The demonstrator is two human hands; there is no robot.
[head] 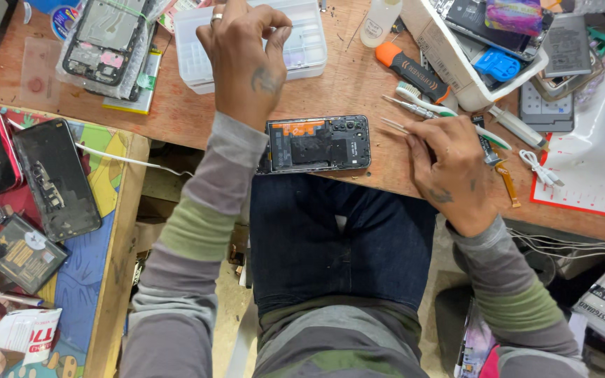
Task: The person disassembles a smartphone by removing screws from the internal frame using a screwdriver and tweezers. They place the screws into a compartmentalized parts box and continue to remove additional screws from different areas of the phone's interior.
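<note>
The right hand (449,168) held a pair of tweezers (395,126) in a pinch, tips pointing left just beside the right end of the opened phone (316,143), which lay with its back cover off at the near edge of the wooden desk (358,77). The left hand (246,59) hovered further back with fingers curled together over a clear plastic box (302,42), holding nothing I could make out. A toothbrush (442,108) and an orange-capped screwdriver (414,70) lay near the right hand.
</note>
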